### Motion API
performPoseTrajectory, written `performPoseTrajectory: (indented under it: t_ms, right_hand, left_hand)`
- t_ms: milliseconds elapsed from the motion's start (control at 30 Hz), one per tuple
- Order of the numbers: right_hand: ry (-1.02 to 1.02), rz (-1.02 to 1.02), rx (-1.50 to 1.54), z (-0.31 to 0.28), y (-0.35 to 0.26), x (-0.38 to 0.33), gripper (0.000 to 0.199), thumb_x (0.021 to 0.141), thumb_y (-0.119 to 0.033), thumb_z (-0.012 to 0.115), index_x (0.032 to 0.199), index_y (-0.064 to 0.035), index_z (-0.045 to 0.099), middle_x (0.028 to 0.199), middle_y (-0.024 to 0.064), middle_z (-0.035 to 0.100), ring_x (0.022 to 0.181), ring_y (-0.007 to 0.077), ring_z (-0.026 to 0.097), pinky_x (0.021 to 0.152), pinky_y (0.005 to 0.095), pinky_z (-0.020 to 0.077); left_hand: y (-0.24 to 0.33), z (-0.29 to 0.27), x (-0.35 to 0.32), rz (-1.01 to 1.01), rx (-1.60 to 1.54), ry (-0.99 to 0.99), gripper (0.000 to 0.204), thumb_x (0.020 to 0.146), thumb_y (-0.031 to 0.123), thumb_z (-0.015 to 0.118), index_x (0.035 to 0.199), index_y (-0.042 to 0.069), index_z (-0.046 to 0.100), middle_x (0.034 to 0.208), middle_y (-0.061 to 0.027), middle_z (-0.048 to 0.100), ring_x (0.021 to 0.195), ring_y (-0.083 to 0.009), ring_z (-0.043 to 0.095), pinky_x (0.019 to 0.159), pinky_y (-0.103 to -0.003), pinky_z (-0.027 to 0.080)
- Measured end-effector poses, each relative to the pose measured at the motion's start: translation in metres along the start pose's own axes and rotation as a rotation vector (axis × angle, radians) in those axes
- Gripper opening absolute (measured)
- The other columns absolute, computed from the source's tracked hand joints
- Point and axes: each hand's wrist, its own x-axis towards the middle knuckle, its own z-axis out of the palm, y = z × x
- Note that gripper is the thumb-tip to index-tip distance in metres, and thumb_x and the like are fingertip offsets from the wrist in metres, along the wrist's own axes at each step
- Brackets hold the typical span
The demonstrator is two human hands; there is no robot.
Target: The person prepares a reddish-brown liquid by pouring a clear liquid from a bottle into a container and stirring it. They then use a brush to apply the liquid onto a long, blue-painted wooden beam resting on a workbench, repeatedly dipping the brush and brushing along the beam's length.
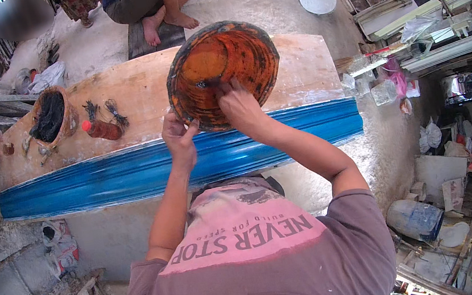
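Left hand (180, 136) upright, right hand (238, 106) higher, right elbow (345, 173) outward

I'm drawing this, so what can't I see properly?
In the head view:
- Bare right hand: palm, hidden by its back.
- Round orange-and-black bowl: underside, hidden by its inside.
- Seated person in dark shorts: head, cut off by top edge.
- Round brown basket: bottom, under black lining.

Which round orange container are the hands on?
The larger orange-and-black round container: left hand at its rim, right hand inside. The smaller orange round container, left of it, holds black material.
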Motion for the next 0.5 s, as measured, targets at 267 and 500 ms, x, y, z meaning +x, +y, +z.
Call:
performPoseTrajectory:
  t_ms: [267, 500]
  right_hand:
    - [-0.088, -0.407, -0.134, -0.005, -0.017, 0.012, 0.039, 0.071, -0.014, 0.061, 0.107, 0.0011, 0.065, 0.106, 0.0139, 0.061, 0.105, 0.0302, 0.054, 0.088, 0.0368, 0.0492]
    - [0.104, -0.336, -0.052, -0.014, -0.009, 0.012, 0.036, 0.073, -0.015, 0.060, 0.106, -0.0016, 0.066, 0.106, 0.0115, 0.060, 0.108, 0.0284, 0.053, 0.091, 0.0355, 0.0473]
  left_hand:
    - [0.016, 0.001, 0.000, -0.061, -0.007, -0.049, 0.030, 0.078, -0.015, 0.064, 0.094, 0.007, 0.053, 0.113, -0.0056, 0.056, 0.105, -0.0146, 0.056, 0.080, -0.027, 0.052]
    - [0.022, 0.003, -0.011, -0.057, -0.015, -0.041, 0.030, 0.078, -0.015, 0.065, 0.093, 0.008, 0.055, 0.116, -0.0059, 0.056, 0.110, -0.0156, 0.055, 0.087, -0.030, 0.052]
